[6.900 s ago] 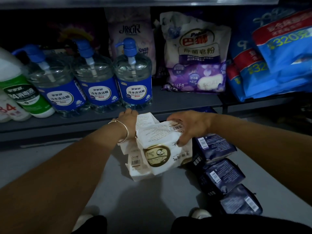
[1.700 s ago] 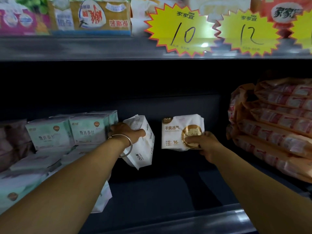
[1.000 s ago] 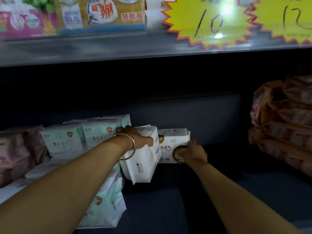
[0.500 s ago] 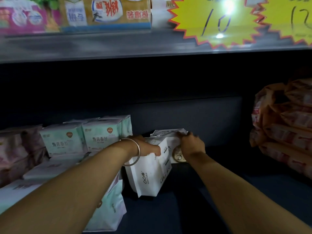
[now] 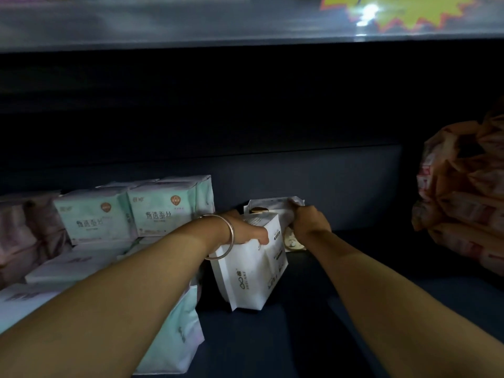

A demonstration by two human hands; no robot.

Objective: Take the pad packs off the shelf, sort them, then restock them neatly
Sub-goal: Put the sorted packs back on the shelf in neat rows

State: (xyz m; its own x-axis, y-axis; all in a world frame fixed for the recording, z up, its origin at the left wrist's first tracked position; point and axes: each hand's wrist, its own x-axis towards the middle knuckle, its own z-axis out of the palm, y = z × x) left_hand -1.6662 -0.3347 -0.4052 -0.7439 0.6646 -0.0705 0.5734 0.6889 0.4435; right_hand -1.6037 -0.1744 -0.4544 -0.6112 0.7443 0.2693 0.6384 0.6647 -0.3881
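Dark shelf (image 5: 381,309) holds mint packs (image 5: 161,208) and orange packs (image 5: 463,203).

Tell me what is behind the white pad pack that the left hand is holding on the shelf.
Behind the white plastic pad pack stands a second white pack with a gold round emblem, gripped by the right hand. Its lower front is mostly covered, so its print cannot be read.

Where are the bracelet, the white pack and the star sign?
bracelet (image 5: 230,236), head view, right side of the band.
white pack (image 5: 245,279), head view, front face.
star sign (image 5: 403,12), head view, yellow middle.
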